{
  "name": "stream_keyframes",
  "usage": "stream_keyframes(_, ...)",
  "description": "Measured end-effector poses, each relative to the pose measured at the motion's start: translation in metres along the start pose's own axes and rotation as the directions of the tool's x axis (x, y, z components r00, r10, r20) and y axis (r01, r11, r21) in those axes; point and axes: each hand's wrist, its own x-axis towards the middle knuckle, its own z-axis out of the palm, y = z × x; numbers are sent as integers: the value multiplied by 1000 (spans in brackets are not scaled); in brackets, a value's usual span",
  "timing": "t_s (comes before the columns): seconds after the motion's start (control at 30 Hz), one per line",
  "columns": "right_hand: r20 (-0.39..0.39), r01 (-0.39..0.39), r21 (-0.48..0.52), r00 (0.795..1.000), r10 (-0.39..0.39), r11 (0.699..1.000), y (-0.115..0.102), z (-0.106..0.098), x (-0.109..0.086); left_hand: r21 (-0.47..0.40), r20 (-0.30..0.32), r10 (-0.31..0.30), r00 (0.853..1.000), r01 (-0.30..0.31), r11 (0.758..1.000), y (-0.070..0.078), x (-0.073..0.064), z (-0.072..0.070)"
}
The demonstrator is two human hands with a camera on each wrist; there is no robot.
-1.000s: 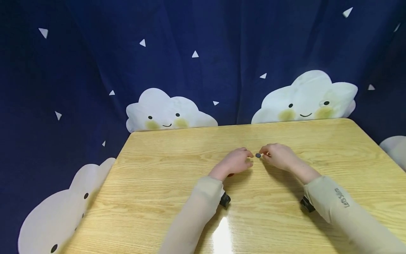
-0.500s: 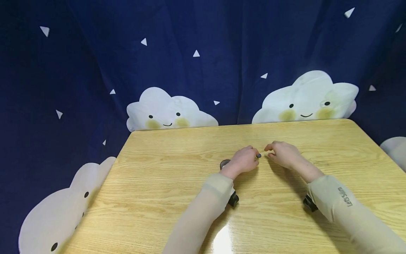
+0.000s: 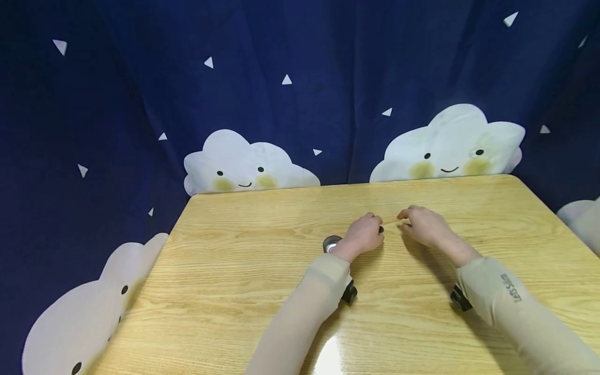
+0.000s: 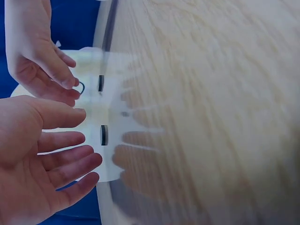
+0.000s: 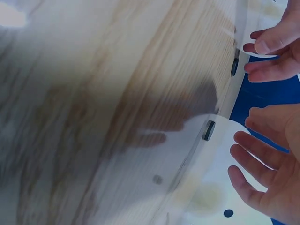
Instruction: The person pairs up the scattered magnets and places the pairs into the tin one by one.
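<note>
Left fingers: my left hand (image 3: 365,233) has fingers spread and nearly straight, holding nothing
Right fingers: my right hand (image 3: 425,227) is loosely curved, thumb apart, holding nothing
Discs: small flat dark disc (image 4: 104,135), material unclear, lying just ahead of my left fingertips; second small dark disc (image 4: 101,83), also flat, near my right fingertips; head view shows only one, beside the left fingertips, can't tell which; contact can't be told either
By left wrist: round dark-rimmed object (image 3: 330,241) with shiny middle, partly covered by the wrist, identity unclear
Slip risk: discs look thin; a fingertip pressing the rim rather than pinching could send one skating over the gloss
Knock risk: hands are near each other, so a stray finger could nudge the other disc; wrist swinging outward could bump the round object
Table: glossy pale-yellow wood-grain table (image 3: 244,260) under both hands, mirrors the fingers, glare patch toward me
Room: navy-blue cloth curtain (image 3: 262,31) beyond my fingertips, printed with white triangles and smiling white clouds (image 3: 452,143)
</note>
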Motion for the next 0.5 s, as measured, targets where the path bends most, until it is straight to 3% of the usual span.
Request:
stream_keyframes(0.27, 33, -14, 6, 999, 14, 1000, 13, 0, 1, 0, 12, 7, 1000, -7, 1000, 0, 6, 8)
stream_keyframes(0.5, 30, -8, 25, 1000, 8, 1000, 22, 4, 2, 24, -2, -30, 1000, 30, 999, 4, 13, 13)
